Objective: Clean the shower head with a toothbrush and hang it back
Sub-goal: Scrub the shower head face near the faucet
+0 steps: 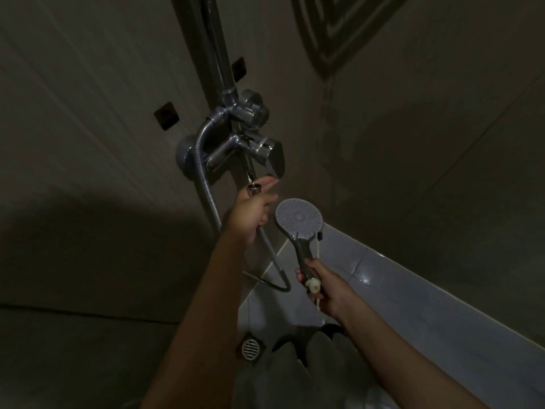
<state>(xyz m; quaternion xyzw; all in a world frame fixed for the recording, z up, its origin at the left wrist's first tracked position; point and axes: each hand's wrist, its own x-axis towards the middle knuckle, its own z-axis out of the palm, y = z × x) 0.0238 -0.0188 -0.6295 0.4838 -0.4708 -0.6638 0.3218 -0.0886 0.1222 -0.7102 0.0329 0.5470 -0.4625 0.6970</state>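
Your right hand (321,287) grips the shower head (299,218) by its handle, fingers curled tight round it, below and right of the mixer tap (262,154), with the spray face turned toward you. A thin white stick (318,252) lies along the handle, too dim to name. Your left hand (250,214), just under the tap, curls its lower fingers round the hose (203,172), its upper fingers stretched out beside a metal nut (253,188). A floor drain (250,348) sits well below the tap.

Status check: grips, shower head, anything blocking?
Left grip holds hose near its loose end. Right grip holds shower head by handle, off the hose. Nothing seen in the way.
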